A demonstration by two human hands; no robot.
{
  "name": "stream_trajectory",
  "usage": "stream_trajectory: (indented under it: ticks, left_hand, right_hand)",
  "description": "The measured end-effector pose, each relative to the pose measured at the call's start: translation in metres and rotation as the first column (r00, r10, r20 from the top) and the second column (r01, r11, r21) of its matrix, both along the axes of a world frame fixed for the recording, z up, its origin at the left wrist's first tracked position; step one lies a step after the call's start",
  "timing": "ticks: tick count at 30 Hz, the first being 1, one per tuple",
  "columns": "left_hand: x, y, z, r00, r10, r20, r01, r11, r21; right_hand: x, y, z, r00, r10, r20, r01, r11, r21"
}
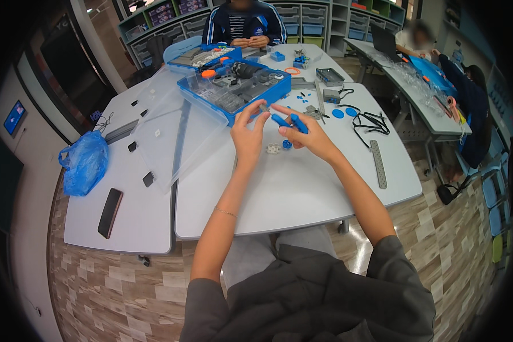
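Observation:
My left hand [248, 135] is raised over the white table [251, 205], pinching a small grey piece [263, 106] between thumb and fingertips. Close beside it, my right hand [312, 137] is closed around a blue two-pronged tool [298, 123]; its exact kind cannot be made out. The right index fingertip reaches toward the grey piece, and whether they touch is unclear. On the table just below the hands lie a small beige block with holes [273, 149] and a blue wheel-like part [287, 144].
A blue parts case [233, 91] stands beyond my hands, its clear lid [196, 142] to the left. Rightward lie black cables [372, 122], a perforated grey strip [378, 164] and blue discs [338, 113]. A phone [110, 213] and blue bag [85, 162] lie left. A person [245, 25] sits opposite.

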State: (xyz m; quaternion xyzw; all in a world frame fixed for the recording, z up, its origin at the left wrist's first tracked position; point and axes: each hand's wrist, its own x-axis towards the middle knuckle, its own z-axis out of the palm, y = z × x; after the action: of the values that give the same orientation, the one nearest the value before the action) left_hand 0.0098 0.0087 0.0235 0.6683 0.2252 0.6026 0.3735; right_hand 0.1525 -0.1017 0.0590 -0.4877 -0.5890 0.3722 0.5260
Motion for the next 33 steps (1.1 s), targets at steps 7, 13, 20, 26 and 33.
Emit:
stream_trajectory:
  ticks: [7, 13, 20, 26, 33]
  left_hand:
    - [0.005, -0.013, 0.003, 0.988, -0.121, -0.097, 0.123, 0.992, 0.018]
    - [0.003, -0.023, 0.006, 0.97, -0.052, -0.237, 0.1, 0.976, 0.195]
    - [0.008, -0.023, -0.002, 0.965, -0.2, -0.168, 0.226, 0.962, 0.152]
    - [0.011, -0.03, -0.009, 0.93, -0.305, -0.205, 0.284, 0.951, -0.125]
    - [0.01, -0.036, -0.004, 0.948, -0.266, -0.177, 0.228, 0.951, -0.209]
  right_hand:
    - [0.021, 0.015, -0.003, 0.922, -0.284, -0.264, 0.299, 0.954, 0.019]
    - [0.012, 0.015, -0.015, 0.969, -0.194, -0.153, 0.189, 0.981, -0.044]
    - [0.007, 0.021, -0.025, 0.966, -0.209, -0.152, 0.212, 0.977, -0.001]
    - [-0.009, 0.018, -0.035, 0.951, -0.294, 0.099, 0.275, 0.946, 0.17]
    - [-0.023, 0.014, -0.034, 0.959, -0.273, 0.075, 0.252, 0.944, 0.211]
